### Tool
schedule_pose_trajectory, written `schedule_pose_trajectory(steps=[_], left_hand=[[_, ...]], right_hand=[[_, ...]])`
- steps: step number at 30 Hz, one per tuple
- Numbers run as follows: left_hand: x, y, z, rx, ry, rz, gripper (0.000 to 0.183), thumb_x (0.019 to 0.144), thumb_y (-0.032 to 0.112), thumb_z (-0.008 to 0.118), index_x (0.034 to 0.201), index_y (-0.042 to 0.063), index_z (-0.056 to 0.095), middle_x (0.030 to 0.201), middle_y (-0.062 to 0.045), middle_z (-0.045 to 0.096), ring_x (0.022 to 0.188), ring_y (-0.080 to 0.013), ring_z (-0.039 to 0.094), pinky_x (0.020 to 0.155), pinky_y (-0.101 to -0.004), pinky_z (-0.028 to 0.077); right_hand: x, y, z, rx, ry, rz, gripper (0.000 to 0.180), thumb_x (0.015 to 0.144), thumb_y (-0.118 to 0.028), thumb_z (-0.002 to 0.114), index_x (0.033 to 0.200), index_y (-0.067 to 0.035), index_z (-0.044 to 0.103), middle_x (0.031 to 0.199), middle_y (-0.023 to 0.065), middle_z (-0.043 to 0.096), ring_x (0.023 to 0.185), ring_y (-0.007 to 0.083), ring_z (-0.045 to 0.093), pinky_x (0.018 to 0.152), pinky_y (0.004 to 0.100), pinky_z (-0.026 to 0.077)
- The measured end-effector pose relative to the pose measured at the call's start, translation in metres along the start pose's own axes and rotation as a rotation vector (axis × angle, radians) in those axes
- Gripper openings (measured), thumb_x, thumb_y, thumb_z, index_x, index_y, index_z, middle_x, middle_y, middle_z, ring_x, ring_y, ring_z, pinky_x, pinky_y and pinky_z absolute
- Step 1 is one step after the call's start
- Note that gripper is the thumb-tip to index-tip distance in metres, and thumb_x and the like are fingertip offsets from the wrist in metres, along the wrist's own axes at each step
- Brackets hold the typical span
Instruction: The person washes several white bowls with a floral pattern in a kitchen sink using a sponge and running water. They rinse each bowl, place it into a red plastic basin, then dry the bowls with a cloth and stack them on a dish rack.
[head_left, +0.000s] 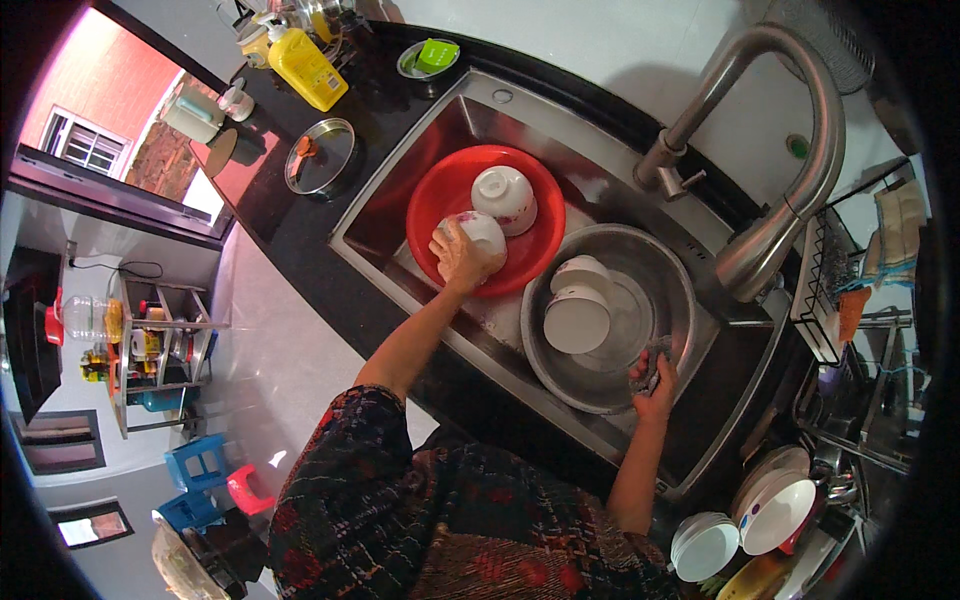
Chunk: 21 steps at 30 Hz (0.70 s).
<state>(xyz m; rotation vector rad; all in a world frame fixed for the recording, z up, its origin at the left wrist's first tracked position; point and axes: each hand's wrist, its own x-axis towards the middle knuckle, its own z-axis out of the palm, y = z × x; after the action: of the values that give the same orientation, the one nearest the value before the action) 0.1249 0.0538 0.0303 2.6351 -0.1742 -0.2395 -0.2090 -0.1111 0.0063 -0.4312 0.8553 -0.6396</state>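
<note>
My left hand grips a white bowl with a floral pattern, inside a red plastic basin. Beside it in that basin, a second white bowl rests upside down. My right hand holds a grey scouring pad at the near right side of a round metal basin. Two white bowls lie in the metal basin, one partly covering the other. Both basins stand in a stainless steel sink.
A gooseneck faucet arches over the sink's right side. On the black counter stand a yellow pump bottle, a glass pot lid and a small dish with a green item. Stacked bowls and a dish rack are at right.
</note>
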Motion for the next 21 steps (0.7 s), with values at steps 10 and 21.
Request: schedule_pose_trajectory(steps=[10, 21], left_hand=[[-0.012, 0.023, 0.042, 0.132, 0.087, -0.022, 0.097, 0.048, 0.023, 0.083, 0.126, 0.014, 0.026, 0.118, -0.018, 0.031, 0.114, -0.0377, 0.032, 0.084, -0.0497, 0.045], [-0.016, 0.01, 0.068, 0.283, 0.176, 0.132, 0.093, 0.056, 0.022, 0.079, 0.13, 0.01, 0.024, 0.132, -0.022, 0.022, 0.122, -0.0418, 0.025, 0.083, -0.0598, 0.04]], right_hand=[[0.001, -0.001, 0.002, 0.034, -0.03, -0.012, 0.018, 0.086, -0.013, 0.056, 0.101, -0.004, 0.052, 0.085, 0.0128, 0.061, 0.064, 0.0179, 0.054, 0.055, 0.0319, 0.045], [0.008, 0.006, -0.011, 0.032, -0.032, 0.031, 0.016, 0.085, -0.015, 0.058, 0.098, -0.006, 0.055, 0.086, 0.0114, 0.062, 0.066, 0.0171, 0.058, 0.055, 0.0316, 0.047]])
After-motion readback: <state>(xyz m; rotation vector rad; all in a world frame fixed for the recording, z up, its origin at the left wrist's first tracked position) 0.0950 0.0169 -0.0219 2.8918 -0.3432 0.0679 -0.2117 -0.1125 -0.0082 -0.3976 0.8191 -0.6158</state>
